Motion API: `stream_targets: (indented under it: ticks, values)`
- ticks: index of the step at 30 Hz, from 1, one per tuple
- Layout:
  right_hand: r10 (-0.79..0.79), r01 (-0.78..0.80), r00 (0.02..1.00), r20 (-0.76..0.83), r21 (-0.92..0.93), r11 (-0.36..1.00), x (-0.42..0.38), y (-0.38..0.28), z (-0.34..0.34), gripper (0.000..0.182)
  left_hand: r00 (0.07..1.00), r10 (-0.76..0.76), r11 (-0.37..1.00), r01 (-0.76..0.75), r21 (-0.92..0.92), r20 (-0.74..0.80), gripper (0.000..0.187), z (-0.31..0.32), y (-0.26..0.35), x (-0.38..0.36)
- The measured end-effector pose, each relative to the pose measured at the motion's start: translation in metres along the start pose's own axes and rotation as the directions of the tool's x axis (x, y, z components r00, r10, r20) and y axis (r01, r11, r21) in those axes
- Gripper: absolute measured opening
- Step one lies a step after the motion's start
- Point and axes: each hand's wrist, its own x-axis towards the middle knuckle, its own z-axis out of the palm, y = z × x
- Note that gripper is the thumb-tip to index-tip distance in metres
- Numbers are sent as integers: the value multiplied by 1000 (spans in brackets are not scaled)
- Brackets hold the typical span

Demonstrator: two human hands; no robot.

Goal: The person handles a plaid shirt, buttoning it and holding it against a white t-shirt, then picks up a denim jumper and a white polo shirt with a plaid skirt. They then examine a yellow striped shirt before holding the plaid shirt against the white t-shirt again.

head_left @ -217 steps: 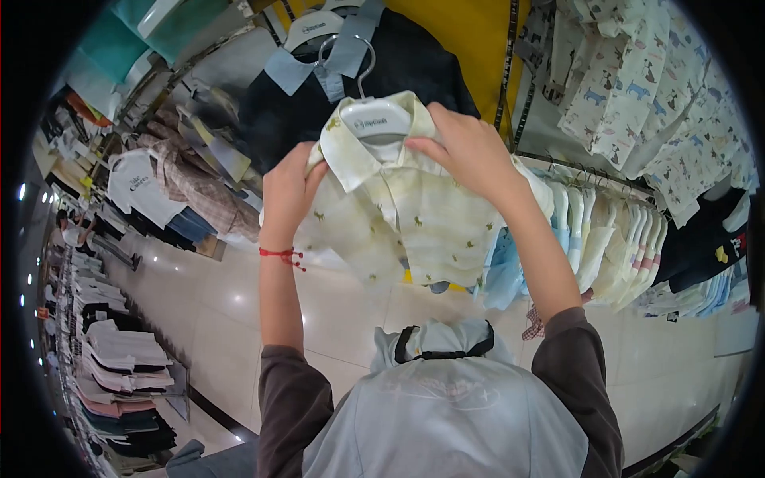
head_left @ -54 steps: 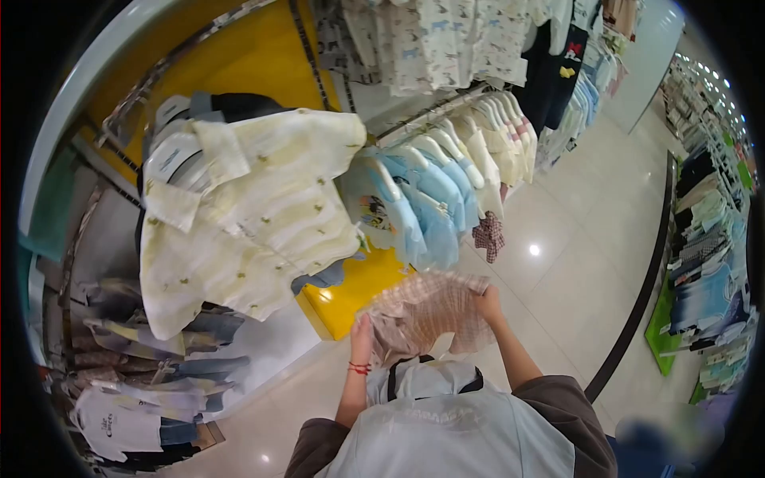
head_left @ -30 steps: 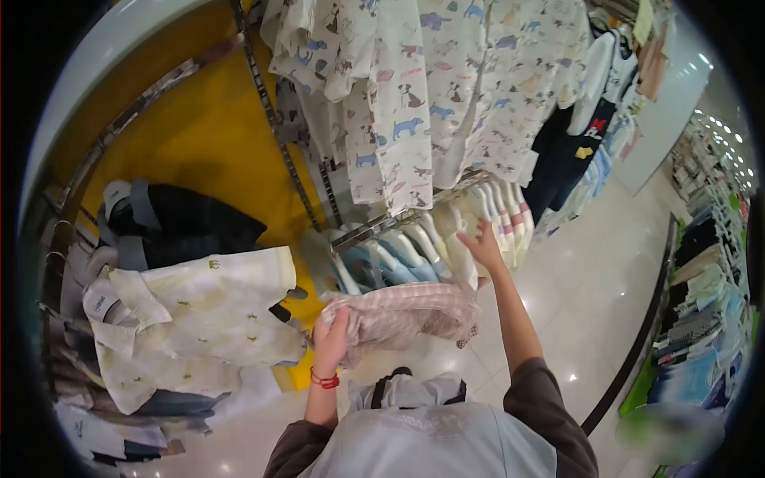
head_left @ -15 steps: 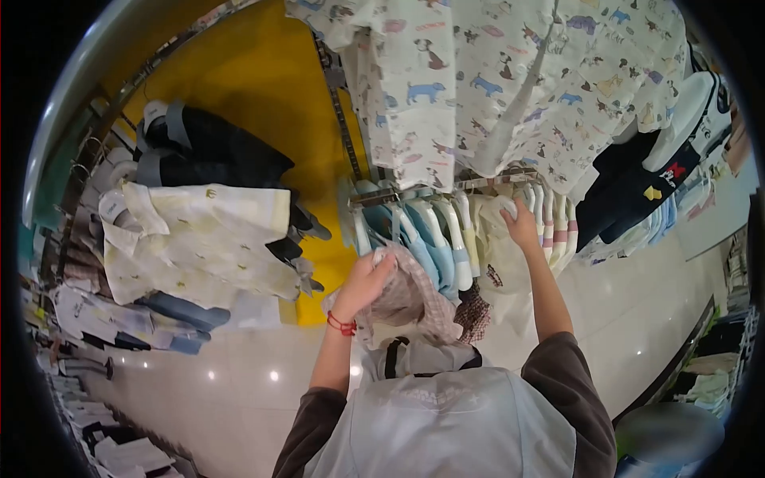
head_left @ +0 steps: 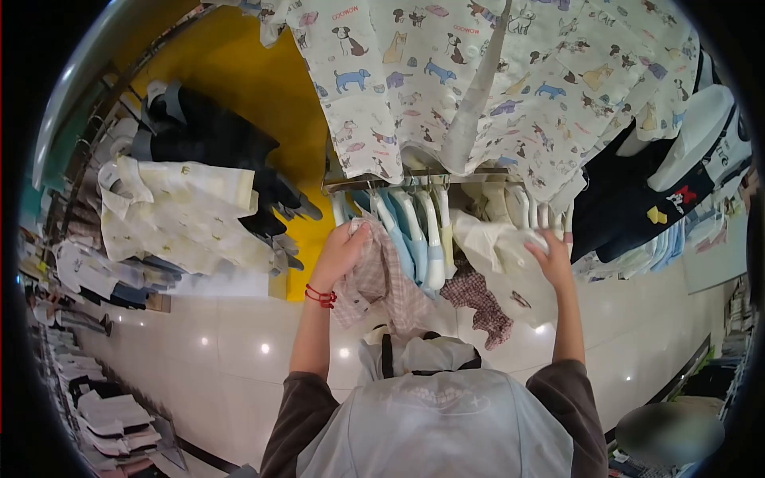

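My left hand (head_left: 341, 253), with a red cord at the wrist, is closed on a pale pink checked garment (head_left: 382, 279) below the left part of the rail (head_left: 335, 185). At the right, my right hand (head_left: 555, 261) has thumb and fingers apart beside a cream garment (head_left: 514, 267). Between them hang light blue garments (head_left: 398, 239) on white hangers (head_left: 433, 239). A dark red checked garment (head_left: 480, 307) hangs lower, partly behind the cream one.
Large white shirts with dog prints (head_left: 510, 88) hang above the rail. Left are a pale yellow shirt (head_left: 187, 215) and dark clothes (head_left: 207, 139). Navy overalls (head_left: 637, 195) hang right. Folded clothes (head_left: 115, 414) lie lower left.
The checked garment has been drawn up with my left hand, toward the rail. My right hand has moved down and right, its fingers spreading. The cream garment now hangs wider and slanted.
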Motion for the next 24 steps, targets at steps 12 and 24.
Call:
stream_targets:
  ticks: [12,24]
  values:
    - [-121,73,957,263,184,980,-71,-111,-99,27,920,389,809,-368,458,52,19,54,56,-30]
    - [-256,242,967,2,313,919,-84,-123,-21,27,810,585,739,-554,383,41,55,143,92,-139]
